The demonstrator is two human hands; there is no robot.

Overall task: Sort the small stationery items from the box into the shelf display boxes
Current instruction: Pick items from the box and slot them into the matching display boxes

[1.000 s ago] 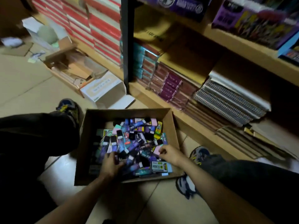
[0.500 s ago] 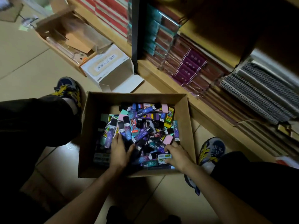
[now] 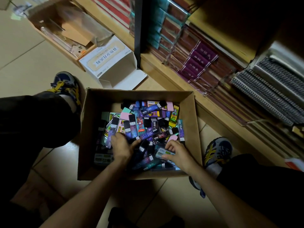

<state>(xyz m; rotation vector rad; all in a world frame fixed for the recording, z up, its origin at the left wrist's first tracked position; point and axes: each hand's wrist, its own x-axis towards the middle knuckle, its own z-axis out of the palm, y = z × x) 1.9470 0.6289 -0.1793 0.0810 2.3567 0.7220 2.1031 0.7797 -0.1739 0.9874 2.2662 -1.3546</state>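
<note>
Your right hand (image 3: 178,154) pinches a pale flat case (image 3: 162,152), likely light, stiff and slick, so hold its long edges; left hand (image 3: 122,148) beside it: grip unclear.

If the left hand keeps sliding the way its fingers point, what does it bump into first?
Probably the purple packets at its fingertips; the left hand lies on the pile. Beyond them comes the far wall of the cardboard box.

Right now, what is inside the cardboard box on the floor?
The cardboard box holds a heap of stationery packs, purple, pink and black. The left hand rests on it; the right hand pinches a pale pack. Whatever lies beneath the heap is covered.
</note>
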